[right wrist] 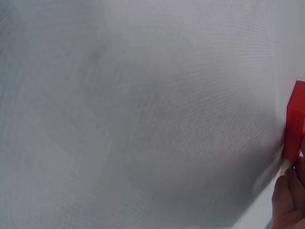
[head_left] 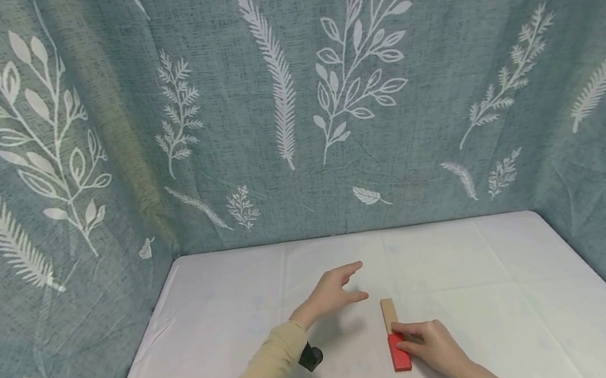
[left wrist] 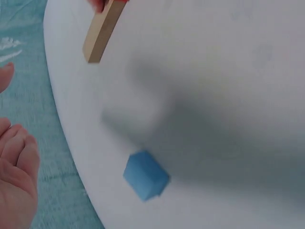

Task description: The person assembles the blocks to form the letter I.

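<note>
Teal curtain (head_left: 236, 94): hangs behind the scene, printed with white leaves and sprigs.
Counter (head_left: 468, 269): spreads white below, carrying three blocks.
Left hand (head_left: 330, 292): hovers with thumb and fingers spread apart, gripping nothing.
Right hand (head_left: 434, 342): pinches the red block (head_left: 400, 360) near the wooden block (head_left: 389, 313); a sideways tug could well skew the pair.
Wooden block: lies on the counter beyond the red one, seemingly end to end; a stray fingertip at that seam might push them apart.
Red block: sits nearer the person, partly under the fingers.
Blue block (left wrist: 145, 175): rests on the counter, visible only from the left wrist; a carelessly lowered left hand or sleeve might knock it away.
</note>
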A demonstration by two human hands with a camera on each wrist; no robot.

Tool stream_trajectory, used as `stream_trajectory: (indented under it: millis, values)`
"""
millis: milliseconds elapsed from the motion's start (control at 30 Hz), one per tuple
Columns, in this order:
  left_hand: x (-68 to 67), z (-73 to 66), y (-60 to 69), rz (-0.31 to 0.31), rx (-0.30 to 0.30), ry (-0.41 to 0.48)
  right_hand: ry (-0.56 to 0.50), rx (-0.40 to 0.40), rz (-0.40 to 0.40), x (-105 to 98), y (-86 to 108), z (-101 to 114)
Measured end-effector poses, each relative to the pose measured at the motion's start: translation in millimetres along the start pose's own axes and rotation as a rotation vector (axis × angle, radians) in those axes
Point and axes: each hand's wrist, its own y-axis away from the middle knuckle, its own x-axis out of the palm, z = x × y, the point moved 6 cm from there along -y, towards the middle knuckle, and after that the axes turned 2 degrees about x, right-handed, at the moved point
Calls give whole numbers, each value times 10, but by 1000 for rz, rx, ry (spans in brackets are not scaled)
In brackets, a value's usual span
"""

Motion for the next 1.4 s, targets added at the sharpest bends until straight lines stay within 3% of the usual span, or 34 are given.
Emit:
stream_trajectory:
  millis: [433,600,800,1067,1400]
  values:
    - [-505,52,100,-103,-21,-30,-13,7,17,-4,16,17]
    - [-598,145,163,-130,-37,-21,-15,7,16,-4,15,13]
    - [-599,301,235,-151,-66,20,-14,3,5,-3,19,19]
    - [-521,448,374,-159,5,38,-10,5,10,6,12,20]
    - [-360,641,468,-182,-131,61,-11,4,8,-3,18,20]
